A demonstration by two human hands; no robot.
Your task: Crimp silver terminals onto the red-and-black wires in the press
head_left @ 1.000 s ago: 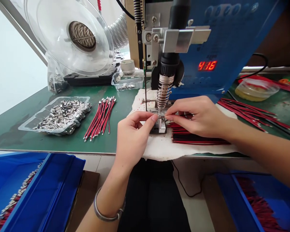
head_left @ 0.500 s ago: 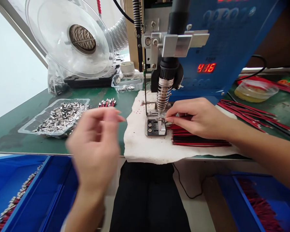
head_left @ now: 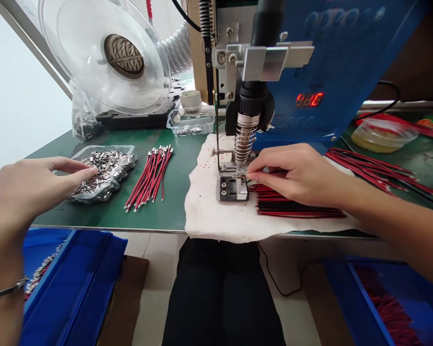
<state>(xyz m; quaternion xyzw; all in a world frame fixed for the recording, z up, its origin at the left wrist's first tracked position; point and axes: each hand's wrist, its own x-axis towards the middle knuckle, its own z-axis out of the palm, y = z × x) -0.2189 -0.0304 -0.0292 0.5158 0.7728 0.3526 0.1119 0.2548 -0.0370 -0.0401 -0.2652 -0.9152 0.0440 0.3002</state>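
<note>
My right hand (head_left: pixel 292 173) pinches a thin wire, mostly hidden by the fingers, against a small metal connector (head_left: pixel 239 177) on the black fixture (head_left: pixel 228 188). Just above stands the soldering iron (head_left: pixel 246 137) with its coiled spring. Under this hand lies a bundle of red and black wires (head_left: pixel 299 211) on a white cloth (head_left: pixel 216 226). Over at the left, my left hand (head_left: pixel 46 185) has thumb and forefinger together at a clear tray of small metal connectors (head_left: pixel 110 173). Whatever those fingertips hold is too small to make out.
Finished-looking red and black leads with metal ends (head_left: pixel 151 178) lie between tray and cloth. Behind are a clear plastic disc (head_left: pixel 82 57) and a smaller tray (head_left: pixel 190 126). A blue machine (head_left: pixel 310 62) stands at the back. Blue bins (head_left: pixel 75 288) sit below the table edge.
My left hand has swung left and down from beside the cloth to the connector tray, uncovering the pile of leads. My right hand has stayed at the fixture.
</note>
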